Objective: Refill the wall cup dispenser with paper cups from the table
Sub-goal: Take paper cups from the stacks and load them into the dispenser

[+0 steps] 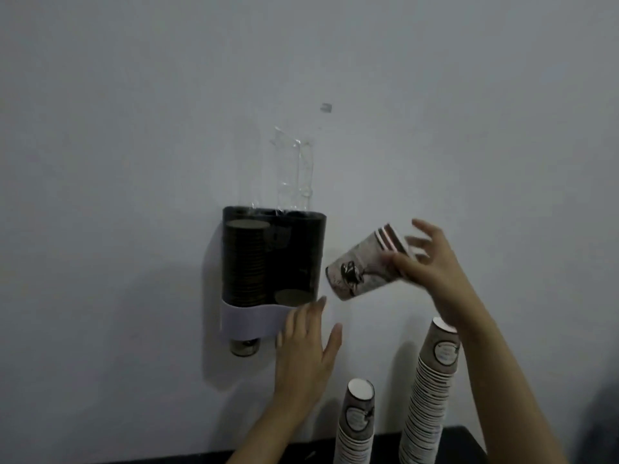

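Note:
A dark two-column cup dispenser (294,249) hangs on the wall, with a pale band (251,321) across its lower front. Its left column is nearly full of cups; the right column holds only a few at the bottom. My right hand (432,262) grips a short stack of printed paper cups (361,262), tilted with the base pointing down-left, just right of the dispenser. My left hand (308,349) is open, fingers spread, touching the dispenser's lower right corner. Two upturned stacks of paper cups stand on the table: a tall one (432,390) and a shorter one (356,426).
A crumpled clear plastic sleeve (294,169) sticks up from the dispenser's top against the white wall. The dark table (459,443) edge runs along the bottom of the view, under the cup stacks. One cup bottom (244,346) pokes out below the left column.

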Action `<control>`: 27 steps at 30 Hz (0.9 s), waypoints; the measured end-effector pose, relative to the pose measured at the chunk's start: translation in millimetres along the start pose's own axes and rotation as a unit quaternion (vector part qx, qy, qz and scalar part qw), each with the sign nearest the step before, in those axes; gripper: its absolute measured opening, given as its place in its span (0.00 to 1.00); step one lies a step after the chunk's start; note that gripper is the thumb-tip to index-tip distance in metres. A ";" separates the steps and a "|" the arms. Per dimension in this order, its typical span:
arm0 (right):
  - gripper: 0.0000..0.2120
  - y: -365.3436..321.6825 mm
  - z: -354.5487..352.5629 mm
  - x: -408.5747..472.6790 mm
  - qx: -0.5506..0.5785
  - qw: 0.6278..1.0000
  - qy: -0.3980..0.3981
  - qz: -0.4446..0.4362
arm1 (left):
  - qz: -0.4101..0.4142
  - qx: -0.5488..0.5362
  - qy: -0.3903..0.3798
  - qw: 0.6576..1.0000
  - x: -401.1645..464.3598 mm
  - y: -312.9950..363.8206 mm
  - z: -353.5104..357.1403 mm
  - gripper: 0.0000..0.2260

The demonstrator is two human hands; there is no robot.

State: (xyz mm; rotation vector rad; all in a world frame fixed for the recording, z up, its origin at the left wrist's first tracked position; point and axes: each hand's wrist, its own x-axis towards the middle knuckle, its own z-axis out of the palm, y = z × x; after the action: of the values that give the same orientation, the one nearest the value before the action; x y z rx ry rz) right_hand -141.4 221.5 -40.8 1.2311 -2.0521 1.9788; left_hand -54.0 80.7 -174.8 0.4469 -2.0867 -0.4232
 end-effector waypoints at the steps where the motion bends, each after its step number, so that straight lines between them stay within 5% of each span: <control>1: 0.39 -14.2 4.7 11.2 0.004 0.999 0.026 -0.024 | 0.030 0.085 -0.011 0.996 3.0 -4.7 -3.7 0.26; 4: 0.36 -57.0 29.2 52.3 -0.003 0.993 0.081 -0.087 | 0.038 0.244 -0.039 0.968 11.9 -23.7 -13.6 0.17; 6: 0.38 -71.5 52.2 81.5 -0.031 0.991 0.083 -0.103 | 0.024 0.279 -0.066 0.958 14.3 -35.4 -15.3 0.25; 10: 0.41 -64.2 99.9 122.0 -0.157 0.984 -0.009 -0.084 | 0.076 0.292 -0.078 0.950 15.1 -56.7 -14.8 0.33; 15: 0.34 -26.4 125.8 128.9 -0.326 0.933 -0.153 -0.002 | 0.106 0.321 -0.083 0.937 18.4 -67.3 -24.2 0.32; 22: 0.27 -14.1 133.2 123.4 -0.399 0.905 -0.147 -0.007 | 0.095 0.327 -0.044 0.939 11.5 -74.7 -13.3 0.32; 27: 0.35 -9.2 135.6 123.1 -0.432 0.886 -0.168 -0.005 | 0.091 0.322 -0.022 0.942 6.1 -78.0 -0.3 0.34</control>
State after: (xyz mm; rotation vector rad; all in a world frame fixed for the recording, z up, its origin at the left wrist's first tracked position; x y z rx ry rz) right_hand -155.5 44.9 6.6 1.3562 -2.5786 0.6362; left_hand -45.2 9.6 -206.2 0.6132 -2.2578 0.3823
